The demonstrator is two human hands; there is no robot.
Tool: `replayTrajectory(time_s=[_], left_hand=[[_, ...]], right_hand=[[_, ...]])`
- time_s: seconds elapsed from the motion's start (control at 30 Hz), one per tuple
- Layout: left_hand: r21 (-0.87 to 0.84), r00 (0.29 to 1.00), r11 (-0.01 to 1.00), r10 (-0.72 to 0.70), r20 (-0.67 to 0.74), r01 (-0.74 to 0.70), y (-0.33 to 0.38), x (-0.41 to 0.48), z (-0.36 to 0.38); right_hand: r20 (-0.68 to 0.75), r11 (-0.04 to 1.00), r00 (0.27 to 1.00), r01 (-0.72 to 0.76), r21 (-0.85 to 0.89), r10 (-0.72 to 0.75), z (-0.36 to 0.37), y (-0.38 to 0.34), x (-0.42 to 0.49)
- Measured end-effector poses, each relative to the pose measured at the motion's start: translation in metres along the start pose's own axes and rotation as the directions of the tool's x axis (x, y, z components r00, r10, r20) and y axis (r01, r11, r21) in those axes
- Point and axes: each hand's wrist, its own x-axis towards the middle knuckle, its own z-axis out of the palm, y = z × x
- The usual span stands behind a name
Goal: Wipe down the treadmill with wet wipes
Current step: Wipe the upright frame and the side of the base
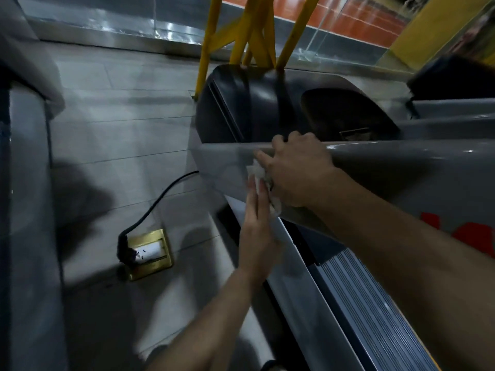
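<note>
The treadmill's grey upright arm slants across the middle, with the black motor hood behind it and the ribbed side rail below right. A crumpled white wet wipe lies against the arm's lower end. My right hand grips the wipe and presses it to the grey surface, fingers curled over the arm's top edge. My left hand reaches up from below with straight fingers that touch the wipe's lower part.
A brass floor socket sits in the grey tiled floor at left, with a black plug and cable running to the treadmill. Yellow metal legs stand behind the hood. A grey machine edge borders the far left.
</note>
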Motion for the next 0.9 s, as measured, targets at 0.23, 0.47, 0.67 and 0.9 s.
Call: replayTrajectory(time_s=[0.23, 0.47, 0.67, 0.9], left_hand=[[0.064, 0.935, 0.935, -0.352, 0.05, 0.349, -0.063, 0.083, -0.047], [0.111, 0.997, 0.991, -0.069, -0.034, 0.073, -0.045, 0.04, -0.014], [0.342, 0.93, 0.902, -0.332, 0.157, 0.264, -0.138, 0.129, -0.077], [0.468, 0.96, 0.844, 0.278, 0.035, -0.262, -0.083, 0.068, -0.026]], right_hand=[[-0.051, 0.998, 0.998, -0.04, 0.053, 0.043, 0.002, -0.004, -0.003], [-0.144, 0.99, 0.985, -0.079, 0.116, 0.096, 0.007, -0.008, -0.002], [-0.181, 0.988, 0.976, -0.098, 0.116, 0.118, 0.011, -0.011, 0.002], [-0.228, 0.99, 0.967, -0.095, 0.102, 0.116, 0.017, -0.015, 0.006]])
